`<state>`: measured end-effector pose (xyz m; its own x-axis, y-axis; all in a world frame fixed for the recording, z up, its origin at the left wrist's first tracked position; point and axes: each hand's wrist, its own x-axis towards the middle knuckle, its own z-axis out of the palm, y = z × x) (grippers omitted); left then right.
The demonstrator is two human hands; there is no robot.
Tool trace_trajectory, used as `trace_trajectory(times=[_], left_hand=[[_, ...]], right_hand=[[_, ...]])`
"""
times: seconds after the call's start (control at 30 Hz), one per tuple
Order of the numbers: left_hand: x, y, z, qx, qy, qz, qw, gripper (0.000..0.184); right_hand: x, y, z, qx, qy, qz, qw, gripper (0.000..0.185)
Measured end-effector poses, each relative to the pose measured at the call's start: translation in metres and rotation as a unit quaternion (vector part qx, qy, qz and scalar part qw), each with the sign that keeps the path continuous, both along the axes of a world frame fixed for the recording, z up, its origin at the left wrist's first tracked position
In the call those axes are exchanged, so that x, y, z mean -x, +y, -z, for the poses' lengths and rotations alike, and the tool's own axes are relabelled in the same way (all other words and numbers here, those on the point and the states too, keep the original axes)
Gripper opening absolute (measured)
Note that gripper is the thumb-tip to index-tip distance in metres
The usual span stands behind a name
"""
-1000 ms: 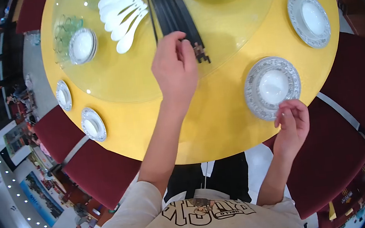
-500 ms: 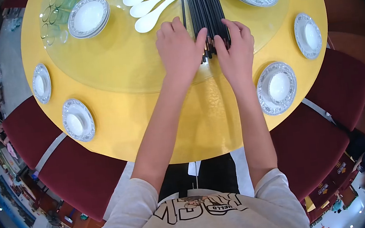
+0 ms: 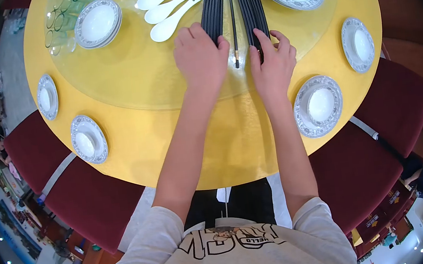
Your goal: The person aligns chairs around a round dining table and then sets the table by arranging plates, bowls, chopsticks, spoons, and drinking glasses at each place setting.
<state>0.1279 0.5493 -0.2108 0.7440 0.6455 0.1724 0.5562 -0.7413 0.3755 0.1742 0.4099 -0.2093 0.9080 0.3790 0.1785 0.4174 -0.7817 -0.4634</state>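
Centrally, narrow gaps beside one chopstick (image 3: 234, 30)

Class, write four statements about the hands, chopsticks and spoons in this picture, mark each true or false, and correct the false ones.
1. The left hand touches a bundle of black chopsticks. True.
2. The right hand holds a glass. False: it touches a second bundle.
3. A single chopstick lies between the two bundles. True.
4. The white spoons lie right of the chopsticks. False: they lie left of them.
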Motion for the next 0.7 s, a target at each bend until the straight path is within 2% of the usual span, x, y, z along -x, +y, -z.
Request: trace_trajectory(times=[0.07, 0.13, 0.27, 0.33, 0.4, 0.43, 0.5, 0.53, 0.6, 0.63, 0.7], left_hand=[[0.003, 0.0, 0.0, -0.027, -0.008, 0.002, 1.0, 0.051], [0.007, 0.001, -0.003, -0.052, -0.023, 0.011, 0.998, 0.05], [0.009, 0.0, -0.011, -0.043, 0.007, 0.024, 0.999, 0.05], [0.011, 0.002, -0.015, -0.009, 0.042, 0.005, 0.999, 0.047], [0.021, 0.003, -0.021, 0.014, 0.075, -0.004, 0.997, 0.05], [0.028, 0.004, -0.025, 0.036, 0.107, -0.012, 0.994, 0.054], [0.05, 0.002, -0.027, 0.03, 0.105, -0.007, 0.994, 0.053], [0.064, -0.001, -0.026, 0.026, 0.104, -0.001, 0.994, 0.053], [0.093, -0.007, -0.02, 0.006, 0.081, 0.012, 0.997, 0.05], [0.105, -0.01, -0.02, -0.015, 0.055, 0.023, 0.998, 0.048], [0.126, -0.02, -0.024, 0.017, 0.076, 0.011, 0.997, 0.049]], right_hand=[[0.003, 0.0, -0.003, -0.002, -0.014, 0.003, 1.0, 0.04], [0.009, 0.0, -0.01, -0.004, -0.085, 0.013, 0.996, 0.04], [0.037, -0.004, -0.025, -0.049, -0.071, -0.007, 0.996, 0.035], [0.06, -0.011, -0.024, -0.166, -0.005, -0.052, 0.985, 0.032], [0.086, -0.021, -0.025, -0.249, 0.13, -0.078, 0.957, 0.028], [0.099, -0.026, -0.028, -0.249, 0.131, -0.079, 0.956, 0.028], [0.124, -0.034, -0.032, -0.27, 0.399, -0.026, 0.876, 0.027], [0.137, -0.037, -0.027, -0.27, 0.401, -0.024, 0.875, 0.027], [0.16, -0.04, -0.015, -0.352, 0.531, 0.041, 0.77, 0.031], [0.165, -0.036, -0.013, -0.352, 0.534, 0.044, 0.768, 0.031], [0.17, -0.025, -0.007, -0.448, 0.589, 0.1, 0.665, 0.036]])
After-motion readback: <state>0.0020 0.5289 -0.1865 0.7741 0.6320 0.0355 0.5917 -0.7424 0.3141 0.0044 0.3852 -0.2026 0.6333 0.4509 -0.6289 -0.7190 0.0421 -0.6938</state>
